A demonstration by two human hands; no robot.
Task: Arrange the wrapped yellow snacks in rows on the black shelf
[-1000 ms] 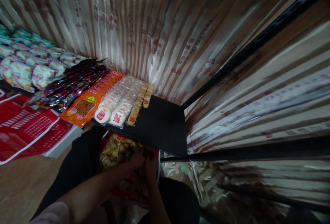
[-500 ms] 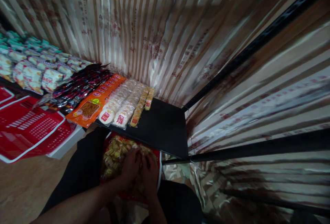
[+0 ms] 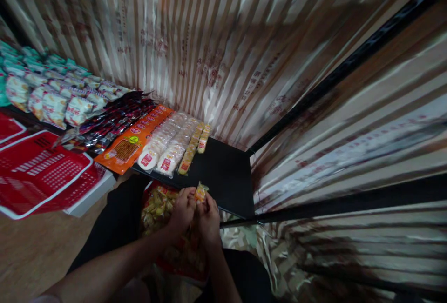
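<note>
Step in hand, as I judge it: handling one small yellow packet (image 3: 200, 191) at the fingertips. Next move calls for a light, steady pinch, care not to crush it. Right hand (image 3: 210, 223) narrow on the packet, thumb on near side; left hand (image 3: 183, 209) curled close at its left edge, firm grip or mere touch, cannot tell. Both angled inward, wrists near each other, backs upward. Loose packets (image 3: 159, 206) below and left of fingers; black shelf (image 3: 225, 168) just beyond fingertips, yellow biscuit row (image 3: 190, 151) ahead, leftward

Apparently a shop: snack bags (image 3: 54, 107) rowed on a shelf (image 3: 228, 172)
</note>
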